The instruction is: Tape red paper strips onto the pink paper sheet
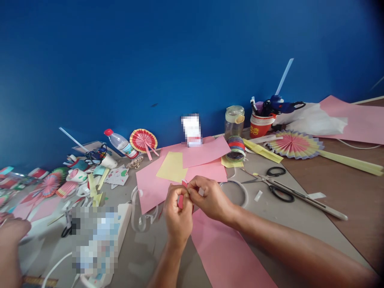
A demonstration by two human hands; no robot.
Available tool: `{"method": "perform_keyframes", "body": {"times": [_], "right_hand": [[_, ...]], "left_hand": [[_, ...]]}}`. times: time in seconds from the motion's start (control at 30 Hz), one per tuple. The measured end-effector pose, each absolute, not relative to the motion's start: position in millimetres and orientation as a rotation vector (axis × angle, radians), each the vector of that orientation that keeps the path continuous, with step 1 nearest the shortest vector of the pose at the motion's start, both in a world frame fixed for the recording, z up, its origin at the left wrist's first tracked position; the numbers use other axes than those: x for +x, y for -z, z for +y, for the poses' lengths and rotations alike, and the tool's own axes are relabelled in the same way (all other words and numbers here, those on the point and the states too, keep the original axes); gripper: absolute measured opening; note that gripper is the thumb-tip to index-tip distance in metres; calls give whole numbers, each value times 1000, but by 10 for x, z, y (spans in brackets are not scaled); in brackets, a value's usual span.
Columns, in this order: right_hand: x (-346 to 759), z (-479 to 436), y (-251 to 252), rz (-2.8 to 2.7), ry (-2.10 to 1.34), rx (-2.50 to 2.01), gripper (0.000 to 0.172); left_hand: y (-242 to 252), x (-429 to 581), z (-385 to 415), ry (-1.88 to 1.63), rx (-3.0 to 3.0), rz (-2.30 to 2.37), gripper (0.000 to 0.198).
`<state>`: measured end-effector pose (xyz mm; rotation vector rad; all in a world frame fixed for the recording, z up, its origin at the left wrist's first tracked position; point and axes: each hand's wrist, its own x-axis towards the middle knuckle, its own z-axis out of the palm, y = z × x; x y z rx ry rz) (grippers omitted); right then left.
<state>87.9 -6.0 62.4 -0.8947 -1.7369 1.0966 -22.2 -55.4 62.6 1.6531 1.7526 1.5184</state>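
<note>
My left hand (179, 210) and my right hand (211, 198) meet above the table, fingertips pinched together. Between them is a small red strip (181, 201), which looks like paper; the fingers cover most of it. Under my wrists lies a long pink paper sheet (222, 252). Just beyond my hands, more pink sheets (150, 188) overlap, with a yellow paper piece (172, 167) on top. Right of my right hand are black-handled scissors (279, 192), lying with their blades apart.
A roll of white strip (246, 196) and a long utility knife (315, 204) lie on the right. Behind stand a jar (234, 122), stacked red cups (259, 126) and paper fans (292, 145). On the left are a power strip (121, 224) and another person's hand (15, 228).
</note>
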Motion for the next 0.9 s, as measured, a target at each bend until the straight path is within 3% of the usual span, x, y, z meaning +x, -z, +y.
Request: {"method": "perform_keyframes", "body": {"times": [0.2,0.37,0.53,0.7,0.9], "right_hand": [[877,-34,-619,-1503,-1475,-823,9],[888,-9,-648,-1278,-1731,-646,17],[926,30,-611,-1114,-1988,-454,20],[960,118,-538,-1111,-2050,-441,18],[970,174,-522,-1170,-1939,-598,16]], "left_hand": [[-630,-223,-574,-1566,1509,1716,9],[-606,-245,-573,-1675,1608,1747,8],[-589,-289,-567,-1623,1932,1815,32],[-599,-337,-554,-1503,1938,1868,12],[-579,-350,-514,-1419,1846,1886,8]]}}
